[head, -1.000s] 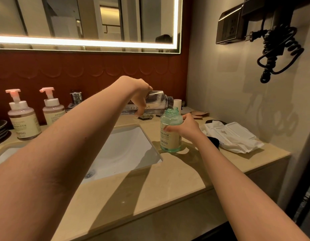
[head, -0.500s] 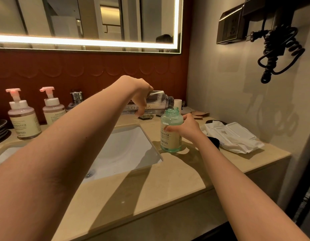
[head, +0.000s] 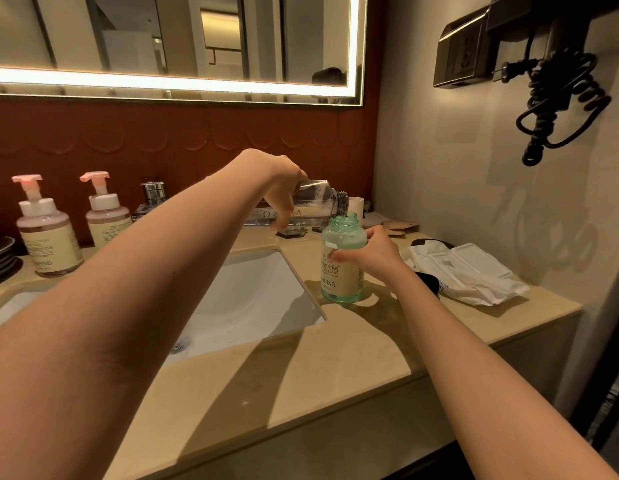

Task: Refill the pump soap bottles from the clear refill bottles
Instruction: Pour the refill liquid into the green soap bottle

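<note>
A green-tinted soap bottle (head: 341,282) with a cream label stands uncapped on the counter, right of the sink. My right hand (head: 374,254) grips its body. My left hand (head: 282,188) holds a clear refill bottle (head: 318,199) tipped on its side, its open neck right above the green bottle's mouth. Two pink pump soap bottles, one at far left (head: 46,237) and one beside it (head: 105,216), stand at the back left of the counter.
A white sink basin (head: 252,299) lies between my arms, with a chrome tap (head: 153,191) behind. White packets and a cloth (head: 464,271) lie at the right. A clear tray (head: 284,216) sits by the wall. A hair dryer cord (head: 557,98) hangs on the right wall.
The clear refill bottle's neck has dipped slightly lower over the green bottle's mouth. Both hands stay in place.
</note>
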The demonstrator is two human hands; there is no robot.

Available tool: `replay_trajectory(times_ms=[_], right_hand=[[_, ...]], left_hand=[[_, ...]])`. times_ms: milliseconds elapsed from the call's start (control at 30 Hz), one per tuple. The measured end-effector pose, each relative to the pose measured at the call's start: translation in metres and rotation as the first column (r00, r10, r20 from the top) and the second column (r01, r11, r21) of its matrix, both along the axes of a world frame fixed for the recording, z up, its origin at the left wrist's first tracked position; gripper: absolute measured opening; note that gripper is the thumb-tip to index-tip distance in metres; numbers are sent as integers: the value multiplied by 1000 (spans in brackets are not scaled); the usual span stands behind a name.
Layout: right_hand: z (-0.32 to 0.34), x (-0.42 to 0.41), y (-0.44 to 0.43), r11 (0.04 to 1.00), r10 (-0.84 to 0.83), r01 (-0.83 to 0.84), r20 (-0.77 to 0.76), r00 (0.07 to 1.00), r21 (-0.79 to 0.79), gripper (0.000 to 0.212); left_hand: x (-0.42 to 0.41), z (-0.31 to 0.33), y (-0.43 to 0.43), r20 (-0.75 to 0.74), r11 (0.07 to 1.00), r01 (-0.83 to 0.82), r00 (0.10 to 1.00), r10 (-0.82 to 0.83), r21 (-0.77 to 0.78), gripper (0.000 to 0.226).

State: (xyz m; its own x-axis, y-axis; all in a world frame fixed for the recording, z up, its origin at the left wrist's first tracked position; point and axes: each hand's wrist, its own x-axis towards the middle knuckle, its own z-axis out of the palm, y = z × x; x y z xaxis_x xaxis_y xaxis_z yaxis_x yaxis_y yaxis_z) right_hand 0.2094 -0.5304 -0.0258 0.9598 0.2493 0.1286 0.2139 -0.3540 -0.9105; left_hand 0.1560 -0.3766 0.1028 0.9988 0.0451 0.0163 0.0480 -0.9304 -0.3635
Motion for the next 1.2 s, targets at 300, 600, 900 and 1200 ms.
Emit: replay_trajectory(times_ms=[300,600,900,1200], right_hand=[[0,-1,0,1000,4,-4,-1,1000,3,66],[0,-1,0,1000,5,-5,-2,1000,0,67],[1,-1,0,1000,1,-1,-6,1000,1,68],[1,-1,0,1000,2,-2,-7,1000,-7,67]], left_hand=[[-3,0,-3,-4,1000,-7,1000,8,17,61],[-6,1,-5,12,999,-10,1000,10,41,74],[-4,1,-3,24,999,-7,1000,6,47,75],[-2,1,-2,16,999,-8,1000,8,37,71]])
